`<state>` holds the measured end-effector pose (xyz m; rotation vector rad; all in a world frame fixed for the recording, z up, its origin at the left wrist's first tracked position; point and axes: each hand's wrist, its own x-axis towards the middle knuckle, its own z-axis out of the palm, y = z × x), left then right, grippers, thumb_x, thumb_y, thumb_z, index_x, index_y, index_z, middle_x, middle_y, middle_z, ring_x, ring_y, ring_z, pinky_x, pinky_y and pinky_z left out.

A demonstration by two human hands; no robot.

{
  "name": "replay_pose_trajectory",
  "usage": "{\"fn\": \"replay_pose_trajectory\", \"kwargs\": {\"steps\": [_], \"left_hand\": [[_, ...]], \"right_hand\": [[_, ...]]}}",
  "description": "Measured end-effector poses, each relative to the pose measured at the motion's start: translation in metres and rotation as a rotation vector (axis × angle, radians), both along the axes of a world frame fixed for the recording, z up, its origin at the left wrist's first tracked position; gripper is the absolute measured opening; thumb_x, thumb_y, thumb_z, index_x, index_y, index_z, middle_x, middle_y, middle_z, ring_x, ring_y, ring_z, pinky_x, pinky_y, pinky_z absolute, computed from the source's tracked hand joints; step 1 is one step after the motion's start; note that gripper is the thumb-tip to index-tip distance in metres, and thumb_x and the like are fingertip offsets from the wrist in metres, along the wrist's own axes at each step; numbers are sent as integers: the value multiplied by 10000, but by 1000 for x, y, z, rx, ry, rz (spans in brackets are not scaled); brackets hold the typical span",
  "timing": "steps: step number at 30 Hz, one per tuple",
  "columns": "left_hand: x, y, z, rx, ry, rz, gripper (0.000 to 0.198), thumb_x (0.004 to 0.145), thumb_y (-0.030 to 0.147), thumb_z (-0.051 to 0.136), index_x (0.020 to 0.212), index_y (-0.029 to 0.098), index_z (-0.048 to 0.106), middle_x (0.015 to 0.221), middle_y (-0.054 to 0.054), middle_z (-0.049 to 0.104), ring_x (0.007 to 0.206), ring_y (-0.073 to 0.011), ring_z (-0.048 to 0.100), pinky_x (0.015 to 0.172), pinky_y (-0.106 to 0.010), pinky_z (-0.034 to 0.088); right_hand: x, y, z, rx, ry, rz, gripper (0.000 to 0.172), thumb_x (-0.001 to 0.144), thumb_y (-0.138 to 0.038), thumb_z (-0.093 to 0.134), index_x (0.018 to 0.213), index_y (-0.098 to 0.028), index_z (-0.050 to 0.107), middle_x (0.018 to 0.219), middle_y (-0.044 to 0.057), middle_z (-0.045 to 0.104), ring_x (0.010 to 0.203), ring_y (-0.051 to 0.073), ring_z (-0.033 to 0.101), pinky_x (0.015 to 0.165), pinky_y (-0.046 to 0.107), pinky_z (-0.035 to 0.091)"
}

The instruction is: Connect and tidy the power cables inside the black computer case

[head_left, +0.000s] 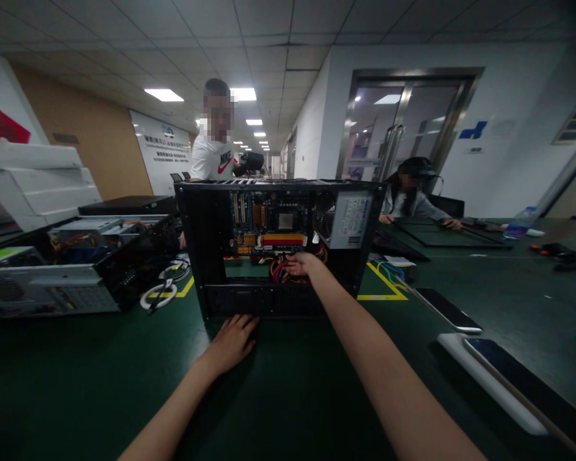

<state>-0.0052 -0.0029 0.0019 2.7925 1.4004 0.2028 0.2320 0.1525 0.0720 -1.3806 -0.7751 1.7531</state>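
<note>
In front of me a black computer case (281, 301) stands upright on the green table, its side uncovered. Inside sit a motherboard (288, 221) and, at the upper right, a silver power supply (351, 221). My left hand (233, 339) rests open by the case's bottom edge, fingers spread on the table and their tips against the case. My right hand (301, 264) reaches into the opening below the motherboard. Its fingers are closed on a bundle of coloured power cables (279, 270); the fingertips are partly hidden among the wires.
At left lies another opened computer case (72, 269) beside a coiled white cable (158, 296). Phones (448, 309) and a white power bank (489, 378) lie at right. A person (216, 153) stands behind the case; another (413, 192) sits behind a black panel (454, 234).
</note>
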Motion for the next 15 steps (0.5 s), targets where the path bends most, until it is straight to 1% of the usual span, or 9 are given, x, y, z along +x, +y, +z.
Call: {"fn": "replay_pose_trajectory", "kwargs": {"steps": [6,15], "left_hand": [[2,-3,4,-22,10,14,489,781,264,412,1260,241,316,1234,-57,419,1112,-226,376,909,-391,318],[1,-1,2,-11,5,8,503,775,261,412,1267,237,308,1244,-60,409,1123,-225,364,919,-386,308]], "right_hand": [[0,-2,1,4,-22,14,59,841,-152,393,788,-158,418,734,23,539,582,97,563,530,207,423],[1,2,-3,29,-46,38,49,837,-160,400,807,-157,440,732,22,561,568,101,556,548,218,397]]}}
